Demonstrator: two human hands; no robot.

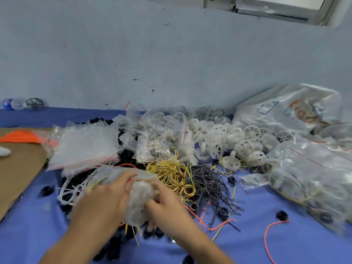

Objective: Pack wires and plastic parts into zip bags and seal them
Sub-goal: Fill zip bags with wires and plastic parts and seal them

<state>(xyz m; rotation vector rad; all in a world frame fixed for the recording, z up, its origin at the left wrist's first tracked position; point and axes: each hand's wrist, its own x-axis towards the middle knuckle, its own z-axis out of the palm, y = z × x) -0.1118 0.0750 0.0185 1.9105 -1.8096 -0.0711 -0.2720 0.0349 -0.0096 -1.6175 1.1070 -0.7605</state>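
Note:
A clear zip bag (140,197) with a red seal line sits low in the middle, between both hands. My left hand (106,199) grips its left side, fingers curled over the top edge. My right hand (165,204) holds its right side from below, fingers curled against the plastic. Behind the bag lie coiled yellow wires (171,174), black wires (207,180) and white wires (70,189). White plastic wheels (228,141) are heaped further back. Small black rings (222,210) and orange wires (270,233) are scattered on the blue cloth (285,248).
A stack of empty zip bags (83,145) lies at the left, beside brown cardboard (19,168) and an orange wire bundle (22,139). Filled bags (156,138) sit mid-table. Large plastic sacks (289,109) and packed bags (314,178) crowd the right. A water bottle (11,104) stands by the wall.

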